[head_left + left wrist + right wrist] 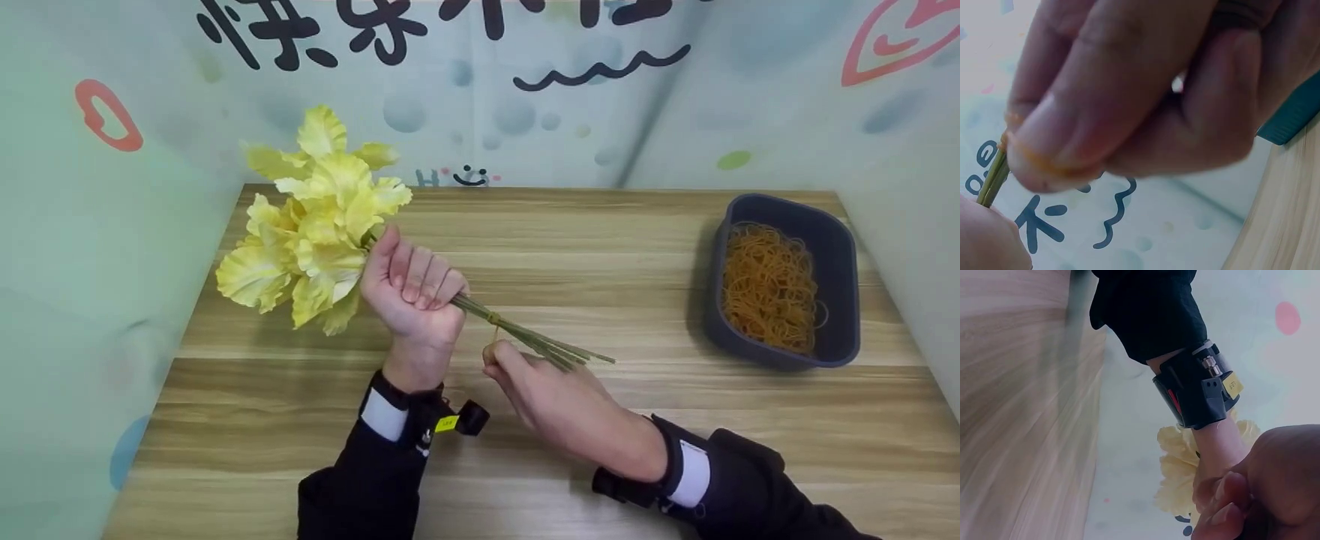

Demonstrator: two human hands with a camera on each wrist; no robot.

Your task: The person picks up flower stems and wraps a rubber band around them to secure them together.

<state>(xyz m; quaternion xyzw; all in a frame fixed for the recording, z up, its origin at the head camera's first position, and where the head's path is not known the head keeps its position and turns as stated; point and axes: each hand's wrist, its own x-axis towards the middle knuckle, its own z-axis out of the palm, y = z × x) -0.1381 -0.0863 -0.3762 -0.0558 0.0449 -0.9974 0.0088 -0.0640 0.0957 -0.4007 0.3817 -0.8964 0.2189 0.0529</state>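
A bunch of yellow artificial-looking flowers (322, 217) leans toward the left in the head view, its thin green stems (540, 341) slanting down to the right. My left hand (416, 292) grips the stems just below the blooms, fingers curled round them. An orange rubber band (493, 318) is wrapped about the stems beyond that fist. Below it, my right hand (562, 405) pinches a stretched loop of the band between thumb and finger. In the left wrist view, the right hand (1129, 84) fills the top, with the band across a fingertip; its other fingers are partly hidden.
A dark grey-blue bin (844, 300) holding many orange rubber bands (769, 292) stands at the right of the wooden table (300, 420). Light printed panels (450, 112) enclose the back and sides. Each wrist wears a black camera strap.
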